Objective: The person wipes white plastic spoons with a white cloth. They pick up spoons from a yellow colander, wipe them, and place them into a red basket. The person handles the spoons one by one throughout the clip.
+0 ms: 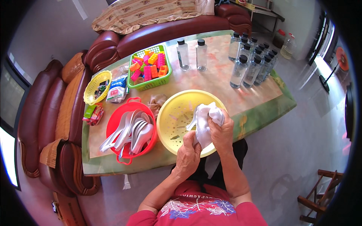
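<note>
My right hand [221,131] is closed round a bunched white cloth [204,126]. Lower down, my left hand [187,154] pinches the cloth's near end, its thumb and fingers pressed together. A narrow white piece juts from the cloth's left side; whether it is part of the cloth or a spoon inside it, I cannot tell. Both hands are above the near right part of a yellow colander [169,113]. Just left of it, a red basket [109,124] with two handles holds several white soup spoons [130,130], heaped with their handles pointing different ways.
A green basket [167,77] of toy bricks [148,69] stands behind the red one. Packets [117,89] and a small yellow basket [88,94] sit at the left. Several black-capped clear bottles [238,73] crowd the table's [260,117] right side; two more bottles [201,56] stand farther back.
</note>
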